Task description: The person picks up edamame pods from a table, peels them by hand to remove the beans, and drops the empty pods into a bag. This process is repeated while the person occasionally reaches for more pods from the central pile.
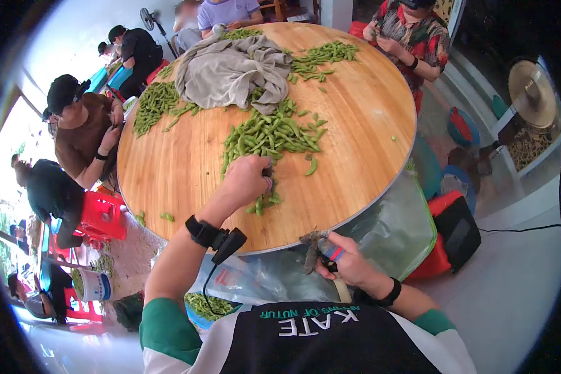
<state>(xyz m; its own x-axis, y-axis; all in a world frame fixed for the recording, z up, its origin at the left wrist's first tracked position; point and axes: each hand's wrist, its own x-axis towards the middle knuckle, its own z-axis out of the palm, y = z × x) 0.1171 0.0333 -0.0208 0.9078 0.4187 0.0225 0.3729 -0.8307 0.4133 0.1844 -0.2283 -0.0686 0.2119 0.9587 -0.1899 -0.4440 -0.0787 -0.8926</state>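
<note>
Green pods (268, 134) lie in a heap on the round wooden table (361, 137). At the near edge of this heap is my left hand (248, 179), palm down, with its fingers curled and dark coverings on some fingertips. Whatever those fingers hold is hidden; a few pods show just below them. My right hand (349, 260) is beyond the table's near edge, over the clear plastic sheet. Its fingers are closed around a small grey, dirty-looking item with a red and blue band, too unclear to name.
A grey cloth (230, 71) lies beyond the heap. More pods (156, 106) are at the left and far right. People sit around the table, one at the left (81, 131), one at the upper right (411, 40). A red stool (100, 215) and a white bucket (95, 285) stand left.
</note>
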